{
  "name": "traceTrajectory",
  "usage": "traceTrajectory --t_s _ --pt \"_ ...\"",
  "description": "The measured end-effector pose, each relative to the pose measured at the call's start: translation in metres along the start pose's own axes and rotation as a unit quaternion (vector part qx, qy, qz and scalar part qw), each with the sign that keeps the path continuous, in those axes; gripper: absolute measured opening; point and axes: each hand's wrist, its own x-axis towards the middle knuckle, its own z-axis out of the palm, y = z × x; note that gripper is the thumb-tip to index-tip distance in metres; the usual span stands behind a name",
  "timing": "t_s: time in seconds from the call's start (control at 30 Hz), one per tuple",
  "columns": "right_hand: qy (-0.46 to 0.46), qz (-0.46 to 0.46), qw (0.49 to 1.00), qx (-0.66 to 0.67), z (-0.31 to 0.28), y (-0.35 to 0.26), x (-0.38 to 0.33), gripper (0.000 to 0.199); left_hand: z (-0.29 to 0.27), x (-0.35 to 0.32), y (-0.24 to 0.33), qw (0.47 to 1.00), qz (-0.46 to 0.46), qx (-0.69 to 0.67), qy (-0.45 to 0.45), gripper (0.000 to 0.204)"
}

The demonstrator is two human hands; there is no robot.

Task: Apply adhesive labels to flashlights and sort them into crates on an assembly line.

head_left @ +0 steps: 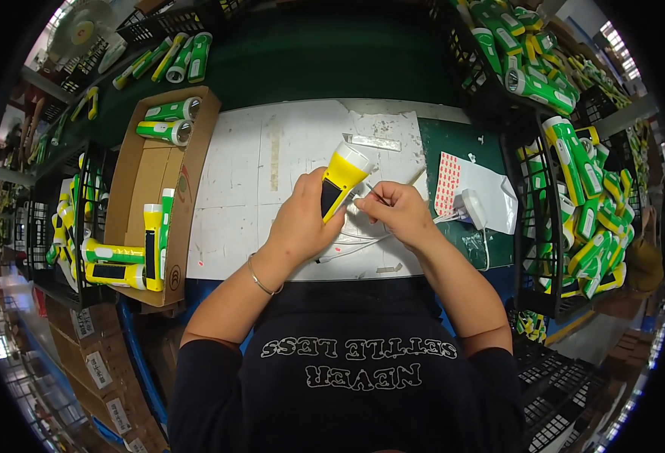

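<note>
My left hand (301,220) grips a yellow flashlight (343,175) with a black panel on its side and a clear lens end pointing away from me. My right hand (397,211) is right beside it, fingers pinched on a white cable plug (363,193) at the flashlight's side. The cable (355,245) loops under my hands over the white work mat (272,174). A thin bracelet is on my left wrist.
A cardboard box (148,189) at left holds green and yellow flashlights. Black wire baskets (532,196) at right and back are heaped with more flashlights. A sheet of red dot stickers (448,181) and a white charger adapter (471,207) lie right of my hands.
</note>
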Motion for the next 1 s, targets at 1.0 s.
traceTrajectory --t_s 1.0 --pt "0.12 -0.22 0.921 -0.299 0.003 0.0 -0.031 0.055 -0.008 0.026 0.012 0.846 -0.175 -0.503 -0.014 0.043"
